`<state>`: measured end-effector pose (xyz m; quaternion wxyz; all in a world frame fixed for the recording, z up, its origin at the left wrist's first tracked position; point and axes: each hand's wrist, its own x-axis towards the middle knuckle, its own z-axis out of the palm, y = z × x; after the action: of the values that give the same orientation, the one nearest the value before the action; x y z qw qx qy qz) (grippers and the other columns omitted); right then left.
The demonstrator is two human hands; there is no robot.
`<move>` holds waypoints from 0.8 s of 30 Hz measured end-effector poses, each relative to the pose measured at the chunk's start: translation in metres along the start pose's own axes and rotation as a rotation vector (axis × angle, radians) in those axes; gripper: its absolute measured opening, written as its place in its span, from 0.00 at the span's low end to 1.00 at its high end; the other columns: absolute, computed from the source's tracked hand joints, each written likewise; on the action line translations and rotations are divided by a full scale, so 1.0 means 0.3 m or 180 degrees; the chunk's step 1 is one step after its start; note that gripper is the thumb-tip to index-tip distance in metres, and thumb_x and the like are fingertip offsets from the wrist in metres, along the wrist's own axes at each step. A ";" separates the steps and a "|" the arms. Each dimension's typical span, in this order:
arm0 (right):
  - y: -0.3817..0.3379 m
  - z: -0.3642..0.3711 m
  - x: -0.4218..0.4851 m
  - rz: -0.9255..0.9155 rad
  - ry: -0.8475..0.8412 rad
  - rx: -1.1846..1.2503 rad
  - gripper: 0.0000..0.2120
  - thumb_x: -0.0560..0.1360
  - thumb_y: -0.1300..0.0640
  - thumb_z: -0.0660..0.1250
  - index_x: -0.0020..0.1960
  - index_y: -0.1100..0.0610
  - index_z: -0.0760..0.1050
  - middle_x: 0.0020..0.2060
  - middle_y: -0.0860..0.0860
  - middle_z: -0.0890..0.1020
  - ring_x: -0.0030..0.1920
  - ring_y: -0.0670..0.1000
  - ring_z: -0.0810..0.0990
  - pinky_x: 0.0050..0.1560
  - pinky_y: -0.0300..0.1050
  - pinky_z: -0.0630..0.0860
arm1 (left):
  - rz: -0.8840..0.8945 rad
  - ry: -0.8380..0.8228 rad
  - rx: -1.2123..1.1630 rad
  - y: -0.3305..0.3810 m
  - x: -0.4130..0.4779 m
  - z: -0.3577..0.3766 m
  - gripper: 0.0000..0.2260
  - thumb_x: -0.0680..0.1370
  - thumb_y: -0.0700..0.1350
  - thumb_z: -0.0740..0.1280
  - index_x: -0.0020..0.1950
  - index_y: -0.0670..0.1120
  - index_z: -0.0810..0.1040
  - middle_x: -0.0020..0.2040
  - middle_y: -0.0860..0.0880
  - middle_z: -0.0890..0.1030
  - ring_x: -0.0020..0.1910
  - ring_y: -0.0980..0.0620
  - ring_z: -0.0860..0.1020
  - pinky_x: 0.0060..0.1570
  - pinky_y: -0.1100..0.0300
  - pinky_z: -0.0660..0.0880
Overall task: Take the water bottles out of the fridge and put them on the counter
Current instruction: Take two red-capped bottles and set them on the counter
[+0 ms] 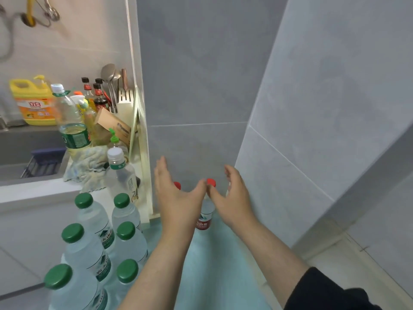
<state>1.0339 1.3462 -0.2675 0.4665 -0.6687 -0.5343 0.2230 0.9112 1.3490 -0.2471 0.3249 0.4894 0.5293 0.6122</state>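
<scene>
Two red-capped water bottles stand on a light blue surface [214, 265] against the grey tiled wall. One red-capped bottle [205, 217] with a red label shows between my hands. Of the other red-capped bottle [177, 185] only the cap peeks out behind my left hand [176, 198]. My left hand is open, fingers up, just left of the labelled bottle. My right hand [232, 198] is open on that bottle's right, its thumb near the cap. Neither hand grips anything. Several green-capped water bottles [89, 249] stand in rows at the lower left.
A white counter [33, 191] at the left holds a white-capped bottle [121, 173], a crumpled cloth [87, 164], a large oil bottle [69, 121], sauce bottles, a utensil holder and yellow detergent [33, 101]. A sink [26, 162] lies further left. Grey walls close the right side.
</scene>
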 end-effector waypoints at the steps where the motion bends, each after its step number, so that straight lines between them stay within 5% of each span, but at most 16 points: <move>1: -0.055 -0.036 -0.018 -0.0156 0.0074 0.0030 0.42 0.67 0.34 0.66 0.76 0.50 0.62 0.74 0.47 0.69 0.73 0.44 0.65 0.72 0.46 0.65 | 0.0125 -0.0086 -0.0135 0.067 -0.005 -0.036 0.47 0.63 0.57 0.74 0.79 0.56 0.57 0.74 0.63 0.62 0.67 0.77 0.60 0.60 0.79 0.59; 4: -0.226 -0.136 -0.071 -0.0636 0.0210 -0.0017 0.40 0.69 0.34 0.63 0.76 0.51 0.61 0.74 0.45 0.68 0.72 0.41 0.65 0.71 0.39 0.62 | 0.0652 -0.0361 -0.0201 0.234 0.002 -0.178 0.42 0.64 0.60 0.73 0.76 0.63 0.60 0.76 0.64 0.63 0.74 0.63 0.62 0.71 0.60 0.62; 8: -0.482 -0.245 -0.163 -0.1171 0.0290 -0.0341 0.38 0.73 0.36 0.62 0.79 0.49 0.57 0.75 0.43 0.63 0.70 0.35 0.58 0.64 0.26 0.52 | 0.1392 -0.0652 0.0349 0.434 0.032 -0.427 0.37 0.67 0.62 0.70 0.74 0.69 0.60 0.73 0.72 0.60 0.75 0.62 0.62 0.70 0.57 0.63; 12: -0.716 -0.291 -0.284 -0.1529 0.0325 -0.0323 0.39 0.73 0.37 0.63 0.79 0.47 0.54 0.78 0.45 0.60 0.75 0.43 0.57 0.68 0.37 0.55 | 0.1559 -0.0525 0.0578 0.573 0.040 -0.675 0.38 0.66 0.60 0.71 0.74 0.69 0.61 0.69 0.78 0.62 0.67 0.77 0.62 0.66 0.61 0.63; 16: -0.871 -0.282 -0.407 -0.1661 0.0062 0.0163 0.36 0.75 0.39 0.64 0.79 0.46 0.56 0.77 0.44 0.61 0.76 0.50 0.60 0.72 0.48 0.61 | 0.1452 -0.0305 0.0847 0.696 -0.027 -0.896 0.40 0.64 0.65 0.68 0.76 0.64 0.62 0.70 0.71 0.63 0.69 0.67 0.63 0.66 0.59 0.63; 18: -0.963 -0.257 -0.497 -0.1774 -0.0208 0.0498 0.36 0.73 0.39 0.63 0.78 0.46 0.57 0.73 0.40 0.63 0.75 0.50 0.63 0.73 0.53 0.63 | 0.1483 -0.0101 0.0973 0.785 -0.110 -1.044 0.40 0.64 0.66 0.67 0.76 0.63 0.63 0.63 0.80 0.62 0.63 0.75 0.64 0.62 0.68 0.64; 22: -1.116 -0.177 -0.704 -0.2252 -0.0560 0.0984 0.35 0.72 0.38 0.62 0.77 0.45 0.61 0.72 0.45 0.68 0.67 0.43 0.66 0.65 0.46 0.65 | 0.1466 0.0391 0.1365 0.941 -0.337 -1.327 0.40 0.65 0.68 0.65 0.76 0.60 0.64 0.67 0.68 0.65 0.67 0.64 0.63 0.66 0.58 0.64; 24: -1.200 -0.135 -0.845 -0.2463 -0.0827 0.1264 0.36 0.70 0.36 0.61 0.76 0.46 0.62 0.71 0.44 0.68 0.70 0.47 0.68 0.67 0.50 0.66 | 0.1503 0.0697 0.1580 1.017 -0.499 -1.473 0.39 0.65 0.68 0.64 0.76 0.60 0.64 0.67 0.69 0.65 0.66 0.67 0.63 0.64 0.60 0.63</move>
<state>0.8003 1.0944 0.0109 0.5638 -0.2838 -0.7459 0.2126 0.5773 0.9963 0.0269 -0.0129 0.5936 0.5659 0.5720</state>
